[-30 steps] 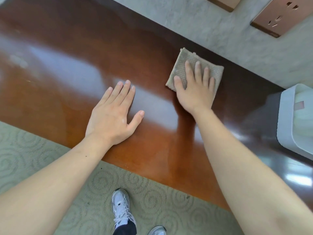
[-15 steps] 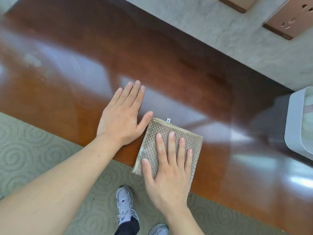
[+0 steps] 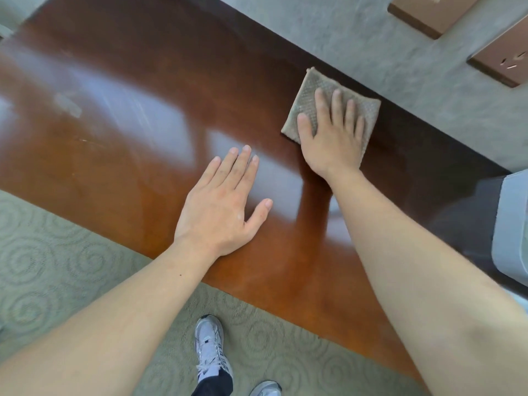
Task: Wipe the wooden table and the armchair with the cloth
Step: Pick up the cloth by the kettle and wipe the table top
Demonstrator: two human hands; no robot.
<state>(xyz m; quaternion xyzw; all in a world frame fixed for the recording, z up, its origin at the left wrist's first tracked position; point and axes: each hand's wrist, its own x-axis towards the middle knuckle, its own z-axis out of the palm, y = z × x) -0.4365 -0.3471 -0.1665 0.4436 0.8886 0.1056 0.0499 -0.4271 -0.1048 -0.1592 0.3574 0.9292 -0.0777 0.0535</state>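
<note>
On the far side of a glossy reddish-brown wooden worktop (image 3: 120,144), seen from a head camera looking down, a folded beige cloth (image 3: 328,90) with a waffle texture lies flat close to the worktop's back edge. A person's right hand (image 3: 333,138) presses down on the cloth, palm flat, its fingers (image 3: 337,105) straight and slightly spread across the fabric, thumb resting along the cloth's left edge. Nearer the front edge of the worktop, to the left of the cloth and apart from it, the left hand (image 3: 223,207) rests palm-down on the bare wood; its four fingers (image 3: 241,164) lie straight and close together, with the thumb angled out to the right, holding nothing. Both bare forearms reach in from the bottom of the view. Pale window reflections shine on the wood left of the cloth. Beyond the worktop's back edge runs a grey wall (image 3: 371,32) carrying two copper-coloured socket plates (image 3: 503,64), up and to the right of the cloth. At the right end of the worktop, right of the cloth and well apart from it, sits part of a pale box (image 3: 511,224), cut off by the frame. In front of the worktop, a pale green carpet (image 3: 48,252) with a swirl pattern covers the floor, and a white and grey trainer (image 3: 210,348) stands on it.
</note>
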